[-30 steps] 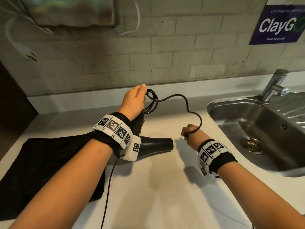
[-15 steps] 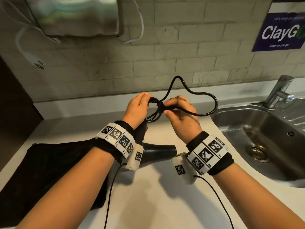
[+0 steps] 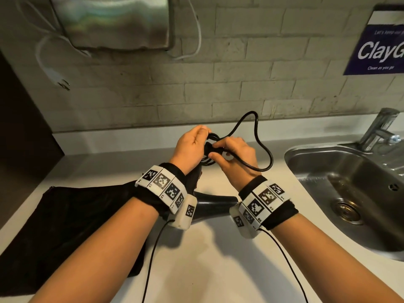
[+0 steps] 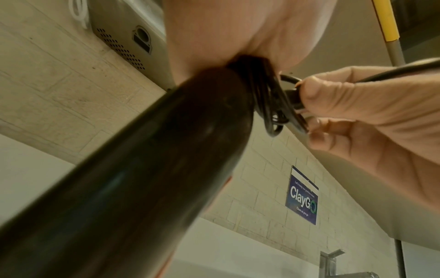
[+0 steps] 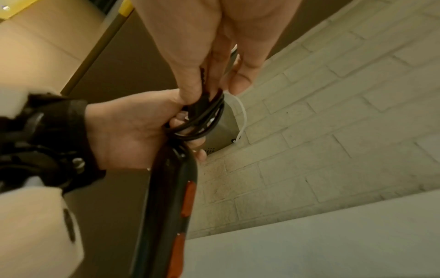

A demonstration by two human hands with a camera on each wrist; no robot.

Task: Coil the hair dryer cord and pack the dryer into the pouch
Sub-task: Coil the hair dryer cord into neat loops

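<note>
The black hair dryer stands with its barrel on the counter and its handle pointing up; orange switches show on the handle. My left hand grips the top of the handle together with several coiled loops of the black cord. My right hand pinches the cord right beside the coil, and a free loop arcs up and to the right. The black pouch lies flat on the counter at the left, partly under my left forearm.
A steel sink with a tap is at the right. A brick wall runs behind, bearing a metal dispenser, a hanging white plug and a blue sign. White counter lies in front.
My right hand came up from the counter to the coil at my left hand and pressed closer to it. The free cord loop rose and shrank.
</note>
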